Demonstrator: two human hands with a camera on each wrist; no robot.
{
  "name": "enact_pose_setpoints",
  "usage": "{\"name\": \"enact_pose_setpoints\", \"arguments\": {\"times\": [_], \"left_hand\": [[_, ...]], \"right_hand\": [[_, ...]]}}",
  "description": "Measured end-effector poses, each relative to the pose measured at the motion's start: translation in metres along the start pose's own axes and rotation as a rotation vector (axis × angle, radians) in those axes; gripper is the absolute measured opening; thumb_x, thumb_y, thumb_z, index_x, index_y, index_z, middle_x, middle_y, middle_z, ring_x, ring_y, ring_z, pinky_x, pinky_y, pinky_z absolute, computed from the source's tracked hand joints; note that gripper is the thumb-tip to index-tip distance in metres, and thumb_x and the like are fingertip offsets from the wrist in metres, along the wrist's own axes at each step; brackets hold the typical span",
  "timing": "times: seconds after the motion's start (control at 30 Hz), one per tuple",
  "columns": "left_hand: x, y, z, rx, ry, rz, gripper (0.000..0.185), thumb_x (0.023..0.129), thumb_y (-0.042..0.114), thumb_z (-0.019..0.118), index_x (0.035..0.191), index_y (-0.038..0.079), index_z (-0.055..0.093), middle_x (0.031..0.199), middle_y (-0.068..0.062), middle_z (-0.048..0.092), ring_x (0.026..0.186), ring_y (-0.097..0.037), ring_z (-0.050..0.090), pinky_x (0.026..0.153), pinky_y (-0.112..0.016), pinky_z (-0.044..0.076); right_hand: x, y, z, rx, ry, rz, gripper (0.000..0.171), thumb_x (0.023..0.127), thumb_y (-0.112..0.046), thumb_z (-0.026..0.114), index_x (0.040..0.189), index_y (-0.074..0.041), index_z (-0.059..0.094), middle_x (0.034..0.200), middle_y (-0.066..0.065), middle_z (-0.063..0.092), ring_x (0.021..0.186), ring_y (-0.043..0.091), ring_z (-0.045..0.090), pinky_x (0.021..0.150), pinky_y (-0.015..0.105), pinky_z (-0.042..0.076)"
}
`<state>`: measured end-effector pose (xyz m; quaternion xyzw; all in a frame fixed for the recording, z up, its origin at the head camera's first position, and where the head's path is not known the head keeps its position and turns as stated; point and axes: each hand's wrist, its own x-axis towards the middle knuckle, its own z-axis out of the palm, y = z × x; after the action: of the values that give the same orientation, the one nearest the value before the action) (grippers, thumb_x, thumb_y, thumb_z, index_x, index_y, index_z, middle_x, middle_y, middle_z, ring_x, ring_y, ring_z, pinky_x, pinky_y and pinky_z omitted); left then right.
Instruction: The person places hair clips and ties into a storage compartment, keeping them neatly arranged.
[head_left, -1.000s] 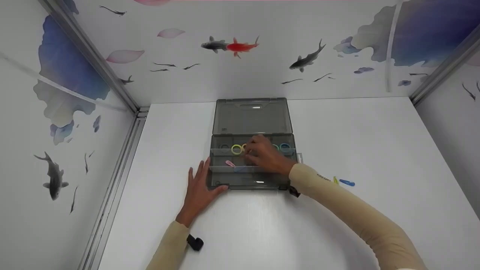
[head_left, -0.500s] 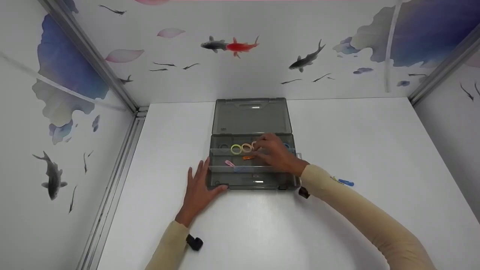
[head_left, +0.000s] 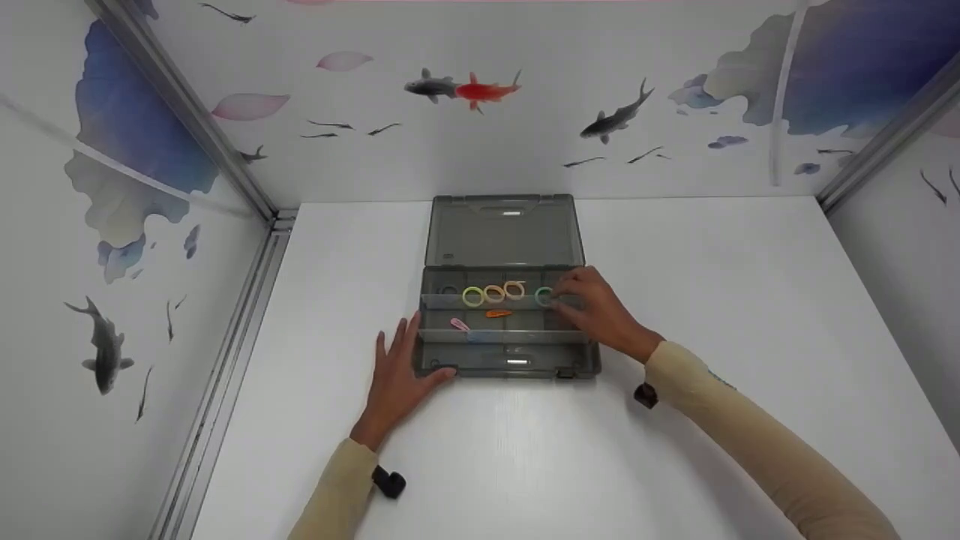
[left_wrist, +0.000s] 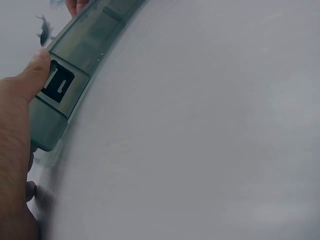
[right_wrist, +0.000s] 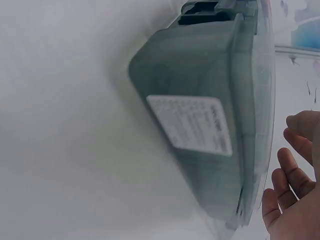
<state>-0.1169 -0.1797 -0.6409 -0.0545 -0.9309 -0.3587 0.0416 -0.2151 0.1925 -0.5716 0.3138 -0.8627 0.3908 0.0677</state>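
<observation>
A grey translucent organizer box, its lid raised, stands against the back wall. My left hand rests at its front left corner, fingers spread along the side and thumb on the front edge. My right hand is over the right end of the back row, fingertips beside a teal ring; whether it pinches anything I cannot tell. Yellow, orange and cream rings stand further left. An orange hair clip and a pink hair clip lie in the middle row.
A printed wall borders the white table behind, with a panel along the left. Under the right sleeve a small bit of a blue hair clip shows. The box's side carries a white label.
My right hand has moved right along the ring row, uncovering the orange clip and the middle rings; the blue ring is now hidden. The sleeve covers most of the table clips. My left hand stays put.
</observation>
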Motion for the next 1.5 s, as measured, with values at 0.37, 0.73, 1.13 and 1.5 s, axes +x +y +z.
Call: {"name": "enact_pose_setpoints", "arguments": {"times": [0.37,0.73,1.13,1.5], "left_hand": [[0.002,-0.002,0.001,0.021,-0.009,0.0,0.112,0.075,0.082,0.065,0.162,0.042,0.006,0.167,-0.013,0.02,0.155,-0.038,0.009,0.123,-0.06,0.006],[0.001,-0.002,0.002,0.014,0.001,-0.003,0.112,0.076,0.08,0.067,0.162,0.043,0.006,0.167,-0.014,0.021,0.154,-0.04,0.009,0.121,-0.063,0.009],[0.0,-0.002,0.002,0.014,-0.005,-0.017,0.111,0.075,0.081,0.065,0.161,0.044,0.006,0.168,-0.012,0.019,0.153,-0.046,0.003,0.118,-0.068,0.017],[0.0,-0.001,0.001,0.003,-0.004,-0.021,0.111,0.075,0.079,0.068,0.161,0.044,0.007,0.167,-0.013,0.02,0.153,-0.045,0.004,0.118,-0.068,0.016]], "right_hand": [[-0.039,0.023,-0.028,0.007,0.108,0.11,0.011,0.09,-0.005,0.077,0.101,-0.008,0.076,0.111,0.005,0.065,0.11,0.022,0.052,0.095,0.043,0.042],[-0.082,0.048,-0.051,-0.015,0.169,0.204,0.012,0.089,-0.006,0.078,0.1,-0.005,0.075,0.106,0.005,0.067,0.105,0.023,0.055,0.085,0.049,0.045],[-0.13,0.062,-0.07,-0.032,0.163,0.249,0.012,0.09,-0.004,0.077,0.101,-0.007,0.074,0.105,0.004,0.068,0.1,0.018,0.053,0.081,0.03,0.043],[-0.161,0.069,-0.084,-0.058,0.157,0.316,0.014,0.09,-0.001,0.075,0.101,-0.008,0.074,0.105,0.003,0.068,0.103,0.016,0.051,0.084,0.027,0.04]]}}
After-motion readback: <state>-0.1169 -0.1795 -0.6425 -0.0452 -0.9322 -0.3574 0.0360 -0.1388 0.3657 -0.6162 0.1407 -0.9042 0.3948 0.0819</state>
